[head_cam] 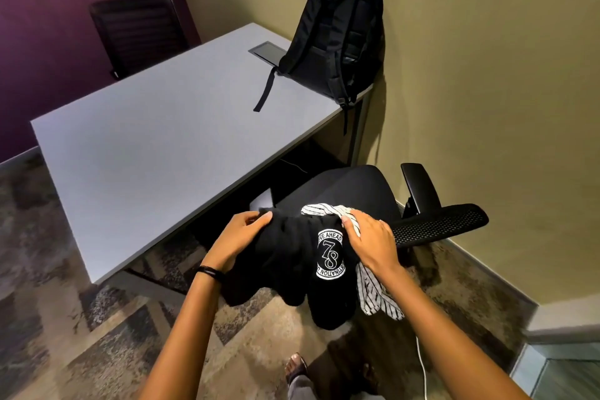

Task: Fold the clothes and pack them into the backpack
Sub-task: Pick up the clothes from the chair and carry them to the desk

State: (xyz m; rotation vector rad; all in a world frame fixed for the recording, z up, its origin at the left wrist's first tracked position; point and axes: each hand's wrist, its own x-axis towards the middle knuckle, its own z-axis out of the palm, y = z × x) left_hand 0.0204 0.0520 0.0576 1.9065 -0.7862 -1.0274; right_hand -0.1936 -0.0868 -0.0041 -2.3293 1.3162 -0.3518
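Beige walls and a smooth grey table were seen, with a padded black backpack stood upright at the far corner, seemingly kept ready for packing. Nearer, over a black chair, a soft black garment with a round white print was held bunched, unfolded, gripped by the curled fingers of the left hand and right hand; a limp striped shirt was caught under the right.

Small office room: grey desk with inset cable hatch, mesh-backed swivel chairs, patterned carpet.
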